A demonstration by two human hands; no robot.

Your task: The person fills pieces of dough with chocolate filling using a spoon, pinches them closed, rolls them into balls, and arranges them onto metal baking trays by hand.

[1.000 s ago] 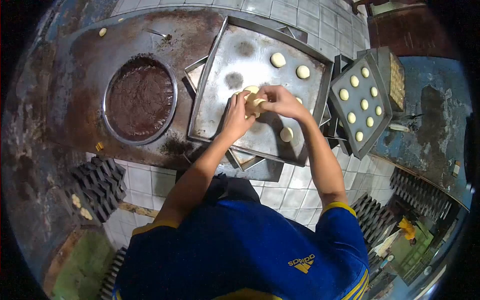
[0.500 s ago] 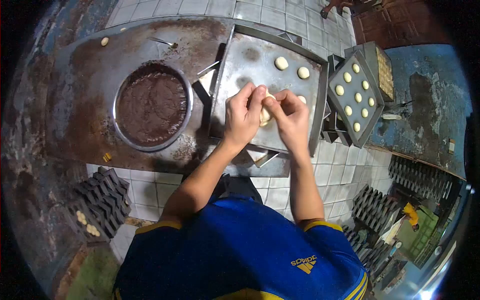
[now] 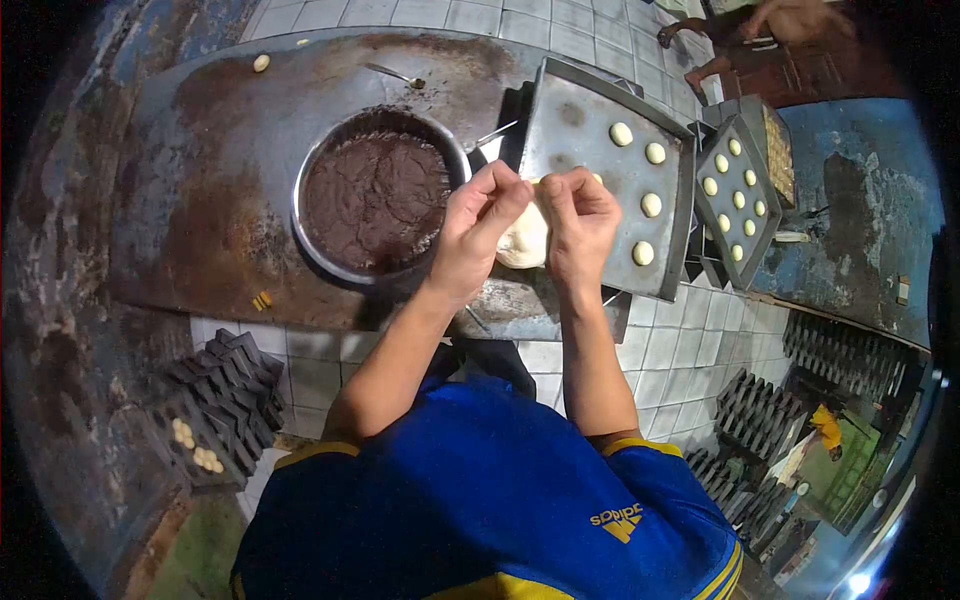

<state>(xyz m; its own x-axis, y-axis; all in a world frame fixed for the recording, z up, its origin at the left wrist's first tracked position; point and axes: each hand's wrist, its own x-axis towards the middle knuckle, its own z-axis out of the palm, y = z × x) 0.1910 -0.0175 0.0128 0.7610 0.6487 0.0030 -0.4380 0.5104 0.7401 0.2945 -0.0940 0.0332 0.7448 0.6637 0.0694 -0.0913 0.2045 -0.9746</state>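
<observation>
A pale piece of dough [image 3: 524, 238] hangs stretched between my two hands. My left hand [image 3: 484, 220] pinches its upper left side with thumb and fingertips. On the other side my right hand [image 3: 580, 220] pinches it the same way; the tips of both hands nearly meet at the top. Behind them lies a metal baking tray [image 3: 575, 85] with several round dough balls [image 3: 651, 205] on its right half. Close to my left hand stands a round metal bowl [image 3: 303, 225] of dark brown filling [image 3: 375, 200]. My hands cover part of the tray.
A spoon [image 3: 395, 75] lies on the stained table [image 3: 210, 170] behind the bowl. A single dough ball [image 3: 261, 63] sits at the far left edge. Another tray [image 3: 708, 210] of dough balls stands to the right. Part of another person [image 3: 800, 22] shows at the top right.
The dough in my hands is drawn out wider and hangs lower in view. The table, bowl and trays have shifted right in view. Another person has appeared at the top right.
</observation>
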